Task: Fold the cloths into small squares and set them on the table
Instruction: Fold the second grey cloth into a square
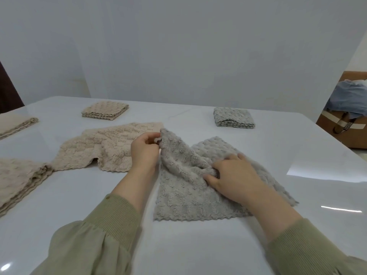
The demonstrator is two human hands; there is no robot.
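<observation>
Glossy white table [198,245] fills the view, a pale grey wall behind it, and right in the middle lies the fluffy grey square cloth [178,197], near the front edge and not yet folded small. Left hand [144,153] is up at the cloth's far left corner: thumb and fingertips pinch that corner, the other fingers are curled in, and the corner is lifted off the table so the fabric slopes down to the right. Right hand [234,179] lies on the cloth's right half, fingers spread and fairly straight, pressing the fabric flat, with a ridge of cloth bunched up against thumb and forefinger. Both wrists come out of olive-green ribbed sleeves [111,221].

Just beside the left hand, touching the grey cloth's raised corner, a beige textured cloth [103,149] sprawls open and rumpled. Further left, a loose stack of beige cloths [17,181] runs off the frame. At the far left edge sits another folded beige piece [15,124]. Towards the back, a neat folded beige square [105,111] rests on the left and a folded grey square [233,118] on the right, well apart from each other. Beyond the table's right side stands a taped brown cardboard box [345,133] with blue fabric [347,100] heaped on top.
</observation>
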